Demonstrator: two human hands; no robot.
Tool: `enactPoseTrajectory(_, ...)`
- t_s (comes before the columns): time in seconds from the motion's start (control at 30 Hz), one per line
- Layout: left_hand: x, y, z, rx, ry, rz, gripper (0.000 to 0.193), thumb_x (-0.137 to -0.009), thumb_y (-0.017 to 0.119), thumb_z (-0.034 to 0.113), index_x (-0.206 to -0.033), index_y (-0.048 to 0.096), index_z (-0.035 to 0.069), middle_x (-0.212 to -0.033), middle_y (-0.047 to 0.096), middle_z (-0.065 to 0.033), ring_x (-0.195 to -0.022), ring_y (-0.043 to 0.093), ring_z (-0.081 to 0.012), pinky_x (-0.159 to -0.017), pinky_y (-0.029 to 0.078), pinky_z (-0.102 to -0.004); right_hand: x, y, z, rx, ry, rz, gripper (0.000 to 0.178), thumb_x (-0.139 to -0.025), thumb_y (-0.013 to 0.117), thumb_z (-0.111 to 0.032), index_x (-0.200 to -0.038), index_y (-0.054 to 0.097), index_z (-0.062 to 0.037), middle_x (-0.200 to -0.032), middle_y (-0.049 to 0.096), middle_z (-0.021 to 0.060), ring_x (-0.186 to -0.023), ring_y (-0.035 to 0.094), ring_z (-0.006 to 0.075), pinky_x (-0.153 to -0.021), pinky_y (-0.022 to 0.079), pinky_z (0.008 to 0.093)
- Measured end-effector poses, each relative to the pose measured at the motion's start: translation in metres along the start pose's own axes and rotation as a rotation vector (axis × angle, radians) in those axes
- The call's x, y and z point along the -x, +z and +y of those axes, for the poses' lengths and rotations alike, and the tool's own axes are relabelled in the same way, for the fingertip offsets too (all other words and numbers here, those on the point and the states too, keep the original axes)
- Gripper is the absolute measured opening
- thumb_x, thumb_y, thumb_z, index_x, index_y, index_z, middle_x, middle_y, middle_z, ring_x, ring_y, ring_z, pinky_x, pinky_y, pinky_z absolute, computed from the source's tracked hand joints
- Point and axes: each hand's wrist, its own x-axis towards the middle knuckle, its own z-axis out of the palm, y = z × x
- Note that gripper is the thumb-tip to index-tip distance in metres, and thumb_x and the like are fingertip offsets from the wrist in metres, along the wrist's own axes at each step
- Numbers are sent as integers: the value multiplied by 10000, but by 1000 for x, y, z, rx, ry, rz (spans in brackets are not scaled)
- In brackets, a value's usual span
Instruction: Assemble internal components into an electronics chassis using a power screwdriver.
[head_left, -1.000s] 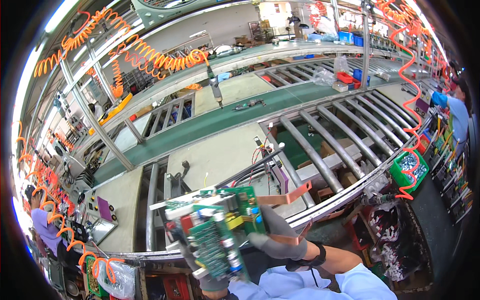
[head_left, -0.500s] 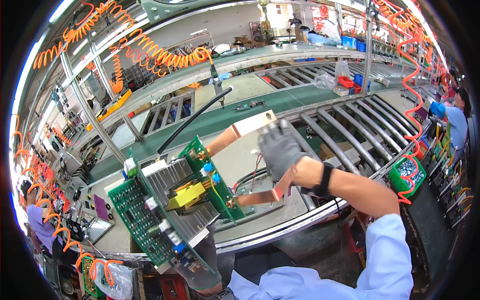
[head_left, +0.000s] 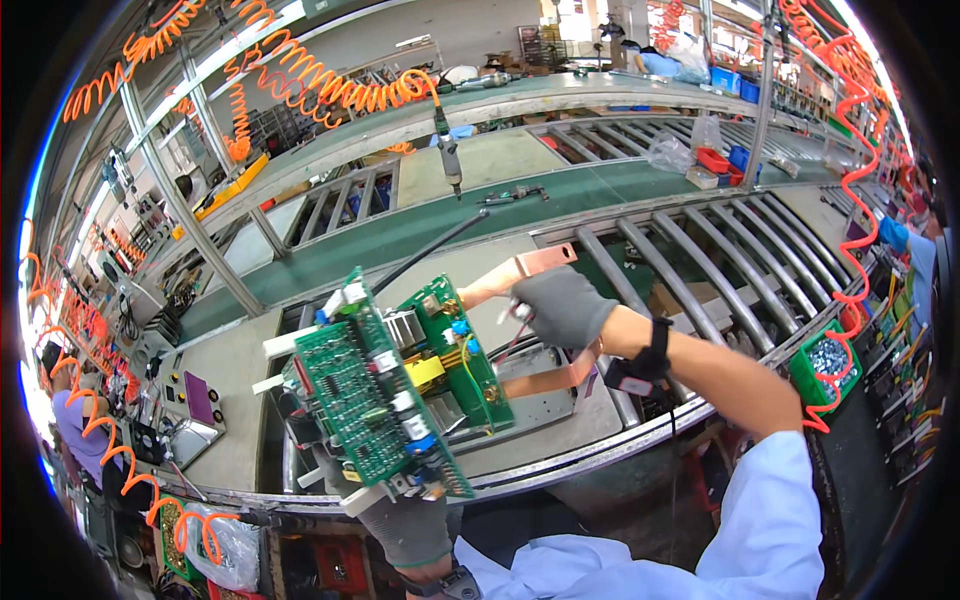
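Left hand [head_left: 405, 530], gloved, grips circuit-board assembly [head_left: 380, 390] from below, fingers mostly hidden; assembly sits just above it, left of right hand. Right hand [head_left: 568, 308], gloved, narrow, pinches small white connector [head_left: 517, 309]. Copper bars [head_left: 540, 262] reach from assembly toward right hand. Power screwdriver [head_left: 449, 155] hangs beyond both hands; green bin [head_left: 826, 364] right of right hand.
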Motion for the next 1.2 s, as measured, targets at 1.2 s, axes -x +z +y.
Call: enactPoseTrajectory(1.2, -28, 73, 14, 238, -253, 121, 707, -966, 690, 565, -1435, 532, 60, -1356, 600, -149, -1201, 632, -327, -885, 608, -527, 41, 52, 39, -806, 436, 661, 378, -1126, 457, -239, -1001, 698, 24, -864, 732, 134, -750, 696, 215, -710, 545, 356)
